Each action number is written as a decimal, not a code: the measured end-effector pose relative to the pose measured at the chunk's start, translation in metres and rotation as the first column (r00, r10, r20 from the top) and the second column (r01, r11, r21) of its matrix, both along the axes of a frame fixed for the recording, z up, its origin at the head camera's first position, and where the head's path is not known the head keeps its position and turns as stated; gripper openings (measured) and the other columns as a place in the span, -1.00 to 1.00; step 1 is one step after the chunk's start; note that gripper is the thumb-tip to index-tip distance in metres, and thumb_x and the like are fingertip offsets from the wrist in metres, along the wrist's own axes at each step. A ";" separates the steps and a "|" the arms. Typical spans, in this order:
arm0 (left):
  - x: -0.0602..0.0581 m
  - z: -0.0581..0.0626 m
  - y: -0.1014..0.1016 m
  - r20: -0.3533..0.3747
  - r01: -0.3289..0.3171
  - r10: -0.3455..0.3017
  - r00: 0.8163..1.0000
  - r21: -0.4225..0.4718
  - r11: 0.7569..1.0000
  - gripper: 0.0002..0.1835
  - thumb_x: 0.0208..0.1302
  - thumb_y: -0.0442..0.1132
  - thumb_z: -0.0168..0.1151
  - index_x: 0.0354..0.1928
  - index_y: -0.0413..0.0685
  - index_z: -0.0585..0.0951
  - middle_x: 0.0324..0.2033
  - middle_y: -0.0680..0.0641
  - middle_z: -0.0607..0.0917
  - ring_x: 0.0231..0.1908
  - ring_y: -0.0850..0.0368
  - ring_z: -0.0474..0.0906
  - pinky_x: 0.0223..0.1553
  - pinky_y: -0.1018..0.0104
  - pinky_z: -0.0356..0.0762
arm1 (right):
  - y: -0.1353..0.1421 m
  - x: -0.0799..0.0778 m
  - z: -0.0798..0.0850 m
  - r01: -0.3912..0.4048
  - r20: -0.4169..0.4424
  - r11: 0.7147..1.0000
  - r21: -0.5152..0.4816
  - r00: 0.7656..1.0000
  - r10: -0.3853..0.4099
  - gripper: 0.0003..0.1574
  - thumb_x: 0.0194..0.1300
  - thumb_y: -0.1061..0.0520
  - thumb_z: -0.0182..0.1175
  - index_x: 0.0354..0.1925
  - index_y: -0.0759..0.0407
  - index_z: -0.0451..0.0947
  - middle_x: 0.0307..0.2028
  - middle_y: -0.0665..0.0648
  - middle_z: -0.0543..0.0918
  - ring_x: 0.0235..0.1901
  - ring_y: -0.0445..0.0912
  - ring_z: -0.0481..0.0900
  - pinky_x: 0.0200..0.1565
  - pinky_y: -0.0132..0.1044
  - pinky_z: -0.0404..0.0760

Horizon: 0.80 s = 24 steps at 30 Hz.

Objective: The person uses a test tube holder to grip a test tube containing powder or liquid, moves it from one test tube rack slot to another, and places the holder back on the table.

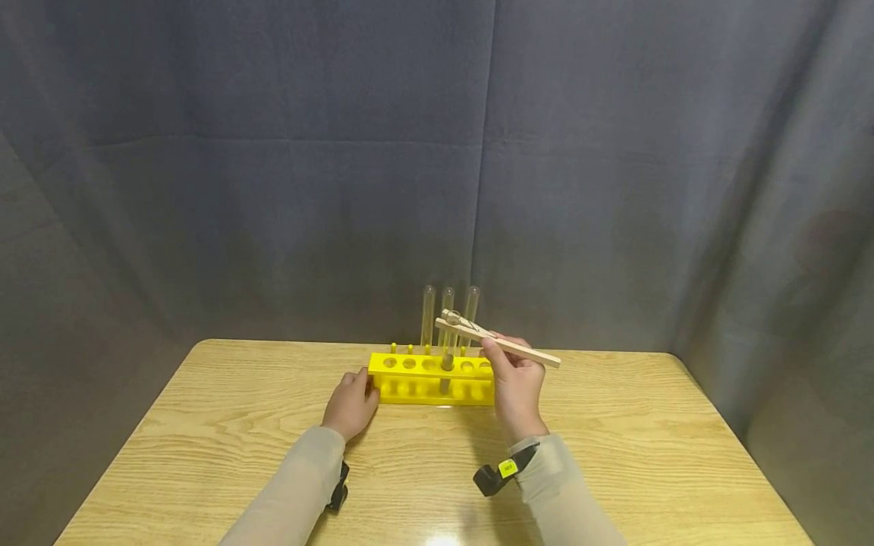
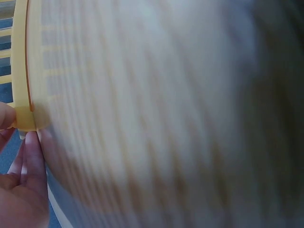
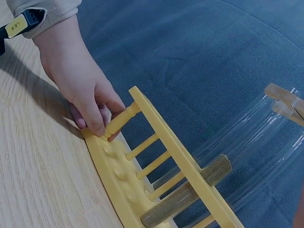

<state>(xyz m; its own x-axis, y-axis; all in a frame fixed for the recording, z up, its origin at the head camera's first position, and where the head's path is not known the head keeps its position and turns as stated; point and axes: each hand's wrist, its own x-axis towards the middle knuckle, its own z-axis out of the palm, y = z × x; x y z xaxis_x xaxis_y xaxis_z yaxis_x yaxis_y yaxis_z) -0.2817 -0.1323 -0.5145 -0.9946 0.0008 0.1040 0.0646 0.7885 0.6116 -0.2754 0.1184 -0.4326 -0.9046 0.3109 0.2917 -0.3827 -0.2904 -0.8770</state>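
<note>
A yellow test tube rack (image 1: 403,390) stands on the table. My left hand (image 1: 351,404) grips its left end post, thumb and fingers round it, as the right wrist view shows of that hand (image 3: 78,76). In my right hand (image 1: 520,387) is a wooden test tube holder (image 1: 526,352), pinched along its handle. The holder's jaws lie at the upper part of a glass test tube (image 1: 447,362); whether they clamp it I cannot tell. That tube (image 3: 178,202) stands in a rack hole with brownish-grey matter inside. The left wrist view catches the left hand (image 2: 23,190) at the rack's end (image 2: 21,71).
Behind the front row, several clear tubes, one of them the left tube (image 1: 428,315), sit upside down on pegs. Short pegs (image 1: 393,348) line the rack's back. The wooden table (image 1: 259,425) ends near a grey curtain (image 1: 328,227).
</note>
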 end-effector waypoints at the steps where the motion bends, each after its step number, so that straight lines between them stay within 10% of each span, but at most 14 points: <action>1: 0.000 0.000 0.000 0.000 0.001 -0.001 1.000 0.000 1.000 -0.48 0.49 -0.23 0.12 0.38 -0.34 0.37 0.04 -0.31 0.52 0.05 -0.24 0.57 0.18 -0.11 0.52 | 0.000 0.000 0.000 -0.001 0.001 1.000 0.000 1.000 0.001 -0.93 0.29 0.25 0.39 -0.25 0.23 0.69 -0.33 0.02 0.73 -0.36 -0.20 0.63 -0.20 -0.41 0.63; 24: 0.000 -0.002 -0.002 -0.014 0.000 0.000 1.000 0.007 1.000 -0.46 0.49 -0.24 0.13 0.40 -0.36 0.36 0.07 -0.33 0.52 0.08 -0.25 0.56 0.21 -0.11 0.50 | -0.001 -0.001 0.007 0.002 -0.015 1.000 -0.013 1.000 -0.002 -0.84 0.29 0.27 0.39 -0.21 0.38 0.67 -0.38 0.01 0.72 -0.37 -0.20 0.59 -0.27 -0.45 0.56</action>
<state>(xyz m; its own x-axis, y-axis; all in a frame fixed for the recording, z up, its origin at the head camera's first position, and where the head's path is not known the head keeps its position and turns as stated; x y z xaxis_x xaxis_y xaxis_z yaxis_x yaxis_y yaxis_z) -0.2822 -0.1338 -0.5161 -0.9930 0.0002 0.1179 0.0733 0.7845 0.6158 -0.2763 0.1173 -0.4258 -0.8995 0.3167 0.3011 -0.3962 -0.3007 -0.8675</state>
